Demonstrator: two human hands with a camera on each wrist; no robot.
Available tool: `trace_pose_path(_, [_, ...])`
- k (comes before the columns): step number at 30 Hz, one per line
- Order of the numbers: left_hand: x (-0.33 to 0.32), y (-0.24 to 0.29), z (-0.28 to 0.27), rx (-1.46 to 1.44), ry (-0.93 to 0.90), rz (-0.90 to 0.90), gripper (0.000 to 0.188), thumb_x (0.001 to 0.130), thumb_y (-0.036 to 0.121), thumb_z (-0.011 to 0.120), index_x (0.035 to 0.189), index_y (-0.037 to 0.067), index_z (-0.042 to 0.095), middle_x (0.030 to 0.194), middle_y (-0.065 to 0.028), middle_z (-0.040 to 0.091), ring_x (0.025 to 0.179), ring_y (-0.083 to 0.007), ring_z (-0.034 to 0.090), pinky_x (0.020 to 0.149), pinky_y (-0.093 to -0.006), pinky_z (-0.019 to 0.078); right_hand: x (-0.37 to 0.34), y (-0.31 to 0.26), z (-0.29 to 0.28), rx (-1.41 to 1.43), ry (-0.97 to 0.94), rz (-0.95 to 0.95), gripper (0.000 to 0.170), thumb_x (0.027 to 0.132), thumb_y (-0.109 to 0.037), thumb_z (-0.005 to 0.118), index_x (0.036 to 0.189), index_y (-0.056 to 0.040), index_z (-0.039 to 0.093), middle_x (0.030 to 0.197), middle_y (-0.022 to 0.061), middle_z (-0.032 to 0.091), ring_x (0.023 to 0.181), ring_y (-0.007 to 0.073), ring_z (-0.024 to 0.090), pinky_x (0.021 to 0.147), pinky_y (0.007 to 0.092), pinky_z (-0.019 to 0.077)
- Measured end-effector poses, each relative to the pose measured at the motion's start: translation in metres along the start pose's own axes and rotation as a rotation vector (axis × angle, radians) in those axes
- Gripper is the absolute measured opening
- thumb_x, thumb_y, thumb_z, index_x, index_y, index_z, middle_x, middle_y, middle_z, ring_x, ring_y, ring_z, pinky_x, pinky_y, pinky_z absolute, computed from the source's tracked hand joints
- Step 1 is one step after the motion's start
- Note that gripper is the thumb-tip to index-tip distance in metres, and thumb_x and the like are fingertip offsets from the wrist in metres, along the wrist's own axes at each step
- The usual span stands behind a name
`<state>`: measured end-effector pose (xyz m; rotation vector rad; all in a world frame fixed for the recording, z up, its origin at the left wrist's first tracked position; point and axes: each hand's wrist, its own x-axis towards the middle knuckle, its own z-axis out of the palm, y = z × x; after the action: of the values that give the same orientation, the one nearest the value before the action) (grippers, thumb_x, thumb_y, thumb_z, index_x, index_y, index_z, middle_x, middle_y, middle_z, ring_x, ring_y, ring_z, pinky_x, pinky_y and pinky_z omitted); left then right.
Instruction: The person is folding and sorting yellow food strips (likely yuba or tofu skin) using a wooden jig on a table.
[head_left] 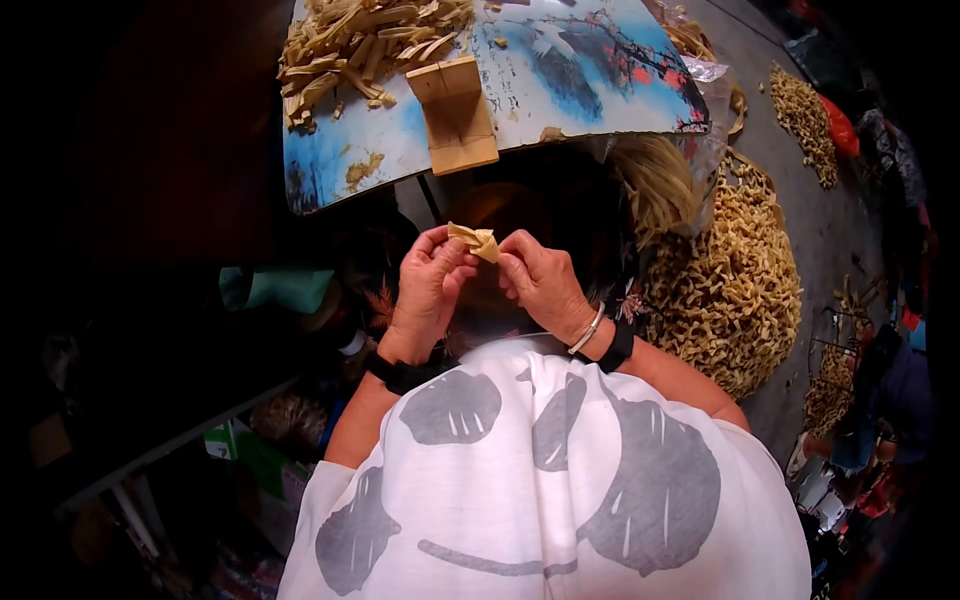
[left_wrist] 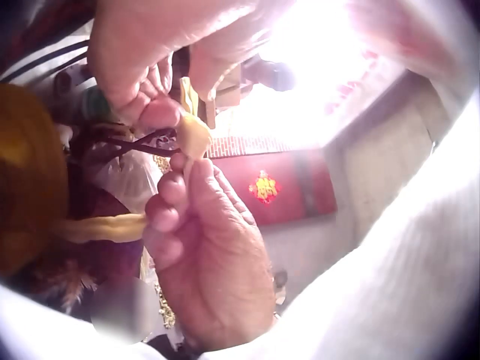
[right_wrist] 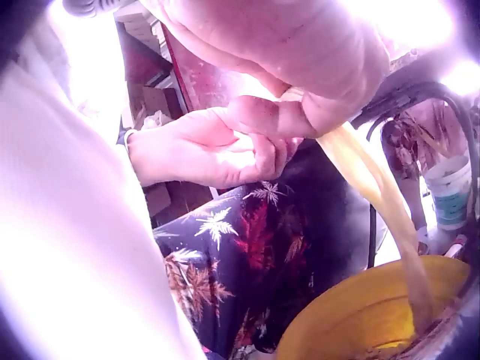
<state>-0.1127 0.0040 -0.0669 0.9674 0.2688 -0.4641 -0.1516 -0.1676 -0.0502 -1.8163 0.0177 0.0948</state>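
Observation:
A small folded piece of pale yellow strip (head_left: 480, 243) is pinched between thumb and fingers of my left hand (head_left: 430, 290). My right hand (head_left: 548, 282) grips it from the other side, fingers curled, the two hands close together. In the left wrist view the folded knob (left_wrist: 195, 136) shows between the fingertips of the left hand (left_wrist: 169, 52) above and the right hand (left_wrist: 214, 251) below. From the right hand (right_wrist: 307, 56) a long soft strip (right_wrist: 364, 172) hangs into a yellow bucket (right_wrist: 337, 307). The fingers partly hide the fold.
Ahead stands a picture-topped table (head_left: 390, 150) with a heap of dry pieces (head_left: 360, 50) and a small wooden stand (head_left: 455, 115) at its near edge. On the right lie a large pile of knotted pieces (head_left: 725, 290) and a bundle of long strips (head_left: 655, 185).

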Motion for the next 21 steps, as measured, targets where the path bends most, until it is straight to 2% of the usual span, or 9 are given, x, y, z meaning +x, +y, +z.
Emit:
trace_pose_path(2, [-0.006, -0.007, 0.006, 0.008, -0.158, -0.054, 0.027, 0.094, 0.012, 0.065, 0.118, 0.003, 0.057, 0.113, -0.0069, 0.064, 0.102, -0.0165, 0.063, 0.091, -0.0329, 0.0508, 0.002, 0.003, 0.006, 0.008, 0.066, 0.0, 0.008, 0.094, -0.009, 0.06, 0.094, -0.0007, 0.057, 0.069, 0.0131, 0.064, 0.063, 0.0259, 0.067, 0.059, 0.0336, 0.0517])
trace_pose_path(3, [-0.008, -0.014, 0.008, 0.048, -0.132, -0.025, 0.027, 0.094, 0.013, 0.065, 0.118, 0.003, 0.057, 0.112, -0.0063, 0.064, 0.101, -0.0155, 0.062, 0.091, -0.0317, 0.0504, 0.004, 0.008, 0.008, -0.121, 0.096, -0.166, 0.012, 0.092, -0.012, 0.063, 0.095, -0.0016, 0.058, 0.078, 0.0148, 0.065, 0.07, 0.0312, 0.066, 0.063, 0.0364, 0.0526])
trace_pose_path(6, [-0.005, -0.013, 0.006, 0.23, -0.057, 0.073, 0.022, 0.095, 0.013, 0.064, 0.114, 0.003, 0.06, 0.106, -0.0038, 0.066, 0.095, -0.0119, 0.062, 0.088, -0.028, 0.0501, 0.005, 0.013, 0.011, -0.318, 0.081, -0.278, 0.016, 0.09, -0.017, 0.064, 0.097, -0.0028, 0.06, 0.087, 0.0165, 0.065, 0.077, 0.0358, 0.064, 0.066, 0.0385, 0.0525])
trace_pose_path(10, [-0.007, 0.0, 0.005, 0.502, -0.21, 0.023, 0.017, 0.097, 0.013, 0.062, 0.109, 0.002, 0.063, 0.094, 0.0, 0.066, 0.084, -0.0077, 0.061, 0.08, -0.0231, 0.0497, 0.025, 0.008, 0.004, -0.208, 0.221, -0.297, 0.021, 0.091, -0.022, 0.065, 0.102, -0.0043, 0.066, 0.088, 0.0138, 0.065, 0.077, 0.031, 0.065, 0.071, 0.037, 0.0529])
trace_pose_path(11, [-0.01, 0.0, 0.01, 0.507, -0.263, -0.01, 0.014, 0.097, 0.013, 0.061, 0.106, 0.002, 0.064, 0.089, 0.0013, 0.064, 0.079, -0.0061, 0.059, 0.075, -0.0207, 0.0486, 0.026, 0.005, -0.003, -0.141, 0.07, -0.181, 0.023, 0.092, -0.022, 0.063, 0.106, -0.0042, 0.067, 0.091, 0.0133, 0.067, 0.08, 0.0271, 0.067, 0.073, 0.036, 0.0531])
trace_pose_path(12, [-0.012, -0.002, 0.011, 0.487, -0.233, -0.026, 0.014, 0.097, 0.013, 0.061, 0.105, 0.002, 0.064, 0.088, 0.0013, 0.064, 0.078, -0.0057, 0.058, 0.073, -0.0204, 0.0482, 0.031, 0.009, 0.0, 0.042, -0.043, -0.164, 0.023, 0.094, -0.021, 0.061, 0.107, -0.0033, 0.067, 0.087, 0.0147, 0.068, 0.079, 0.0264, 0.068, 0.071, 0.0358, 0.0537])
trace_pose_path(14, [-0.014, -0.004, 0.013, 0.447, -0.175, -0.053, 0.014, 0.097, 0.014, 0.062, 0.104, 0.002, 0.064, 0.085, 0.0014, 0.063, 0.076, -0.005, 0.057, 0.069, -0.0198, 0.0472, 0.03, 0.013, 0.001, 0.076, -0.028, -0.047, 0.022, 0.095, -0.021, 0.059, 0.102, -0.0017, 0.067, 0.079, 0.0143, 0.069, 0.074, 0.0266, 0.069, 0.066, 0.0344, 0.0535])
trace_pose_path(17, [-0.014, -0.007, 0.01, 0.526, -0.114, 0.002, 0.015, 0.097, 0.018, 0.063, 0.099, 0.003, 0.065, 0.075, 0.004, 0.058, 0.065, -0.0029, 0.05, 0.058, -0.0174, 0.0412, 0.029, 0.01, 0.0, -0.147, 0.11, -0.15, 0.02, 0.096, -0.02, 0.059, 0.097, -0.0012, 0.066, 0.07, 0.0141, 0.067, 0.069, 0.0226, 0.07, 0.061, 0.0303, 0.0525])
trace_pose_path(21, [-0.012, -0.006, 0.007, 0.678, -0.021, 0.001, 0.016, 0.097, 0.02, 0.063, 0.093, 0.005, 0.065, 0.07, 0.0055, 0.055, 0.059, -0.0019, 0.047, 0.051, -0.0161, 0.0366, 0.03, 0.003, -0.011, 0.262, -0.162, 0.155, 0.018, 0.094, -0.021, 0.065, 0.094, -0.0037, 0.064, 0.072, 0.005, 0.064, 0.064, 0.0109, 0.063, 0.055, 0.0229, 0.0477])
